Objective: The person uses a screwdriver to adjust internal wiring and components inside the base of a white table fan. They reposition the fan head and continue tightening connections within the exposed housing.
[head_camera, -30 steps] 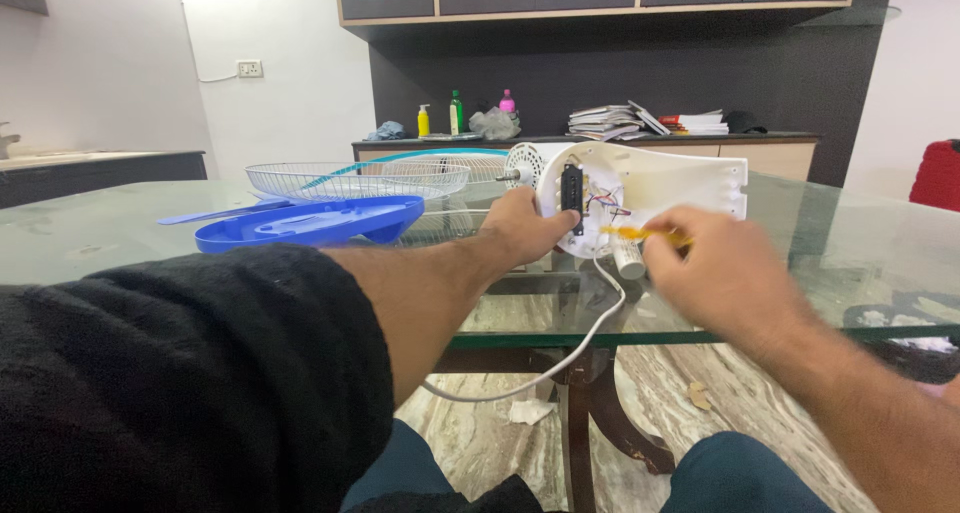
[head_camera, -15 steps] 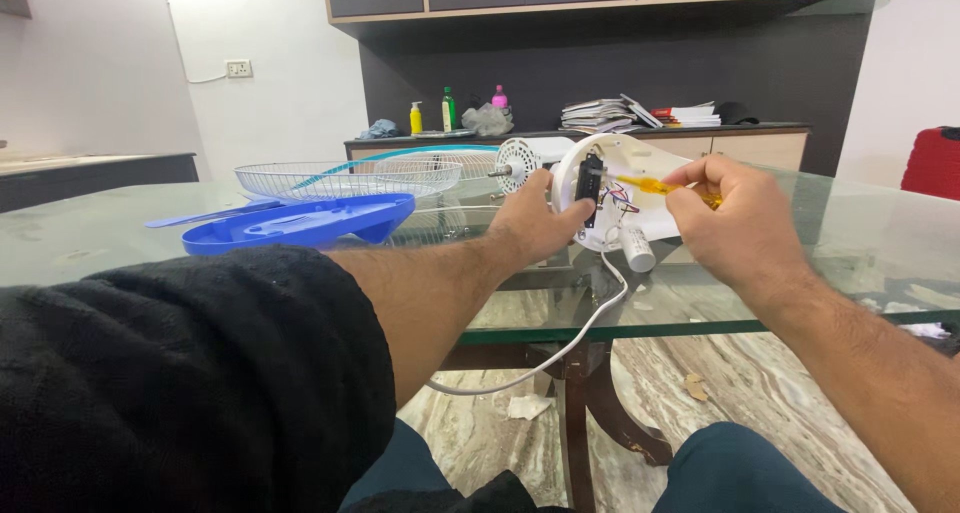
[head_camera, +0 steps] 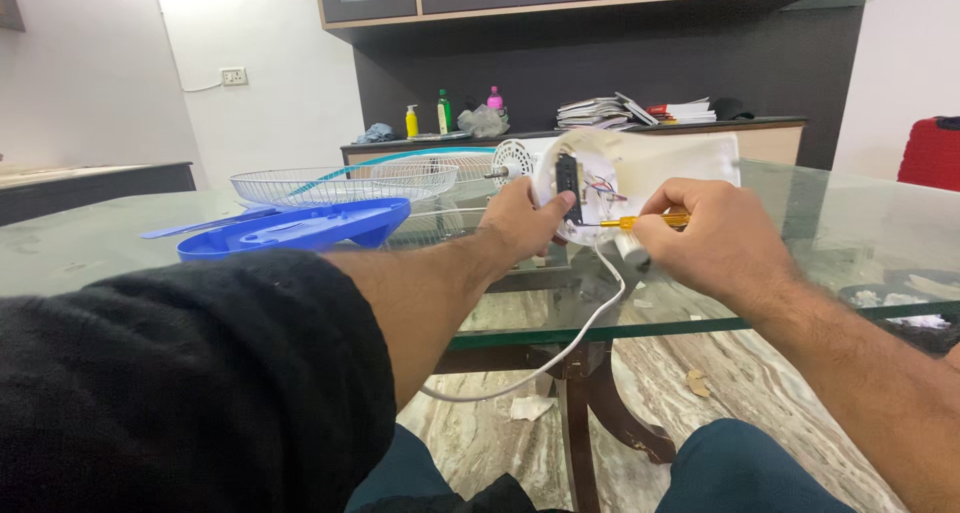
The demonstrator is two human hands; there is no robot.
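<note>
the left hand reaches forward from a bare forearm with a black sleeve pushed up to the elbow, its fingers curled around the rim of a white fan motor housing, thumb lying against the black part set in the open back. the housing stands tilted on its edge on the glass table, its open side facing the person, coloured wires showing inside. the right hand comes in from the right, wrist bent slightly inward, fingers closed around the yellow handle of a screwdriver held level, its tip pointing left into the housing. a white cord hangs from the housing down over the table edge. left of the hands lie a blue fan blade and, behind it, a wire fan guard. bottles and stacked papers sit on the counter at the back.
</note>
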